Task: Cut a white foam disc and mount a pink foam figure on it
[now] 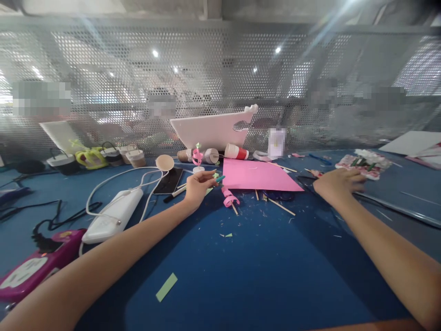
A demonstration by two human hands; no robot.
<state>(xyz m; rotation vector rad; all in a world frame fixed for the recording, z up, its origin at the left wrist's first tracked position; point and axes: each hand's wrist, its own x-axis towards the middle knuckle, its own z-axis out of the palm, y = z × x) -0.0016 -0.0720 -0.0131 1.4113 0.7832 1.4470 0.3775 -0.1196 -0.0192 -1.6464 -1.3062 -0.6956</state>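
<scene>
My left hand (201, 186) is over the middle of the table with its thumb and fingers pinched together. A small teal piece (220, 179) shows at the fingertips, but what it belongs to is unclear. Just right of them, a curled pink paper strip (230, 197) is wound on a thin wooden stick (234, 209). A similar pink curl (197, 157) with a green top stands upright on a white base behind this hand. My right hand (339, 185) reaches low over the table at right, fingers smeared by motion, close to a model with white and pink flowers (368, 164).
Pink sheet (258, 175) lies between my hands, loose sticks (281, 207) before it. Paper cups (236, 151) and a white board (213, 131) line the mesh screen. At left are a phone (168, 180), white power strip (113, 216) and magenta device (41, 266). Nearer lies a green strip (166, 287).
</scene>
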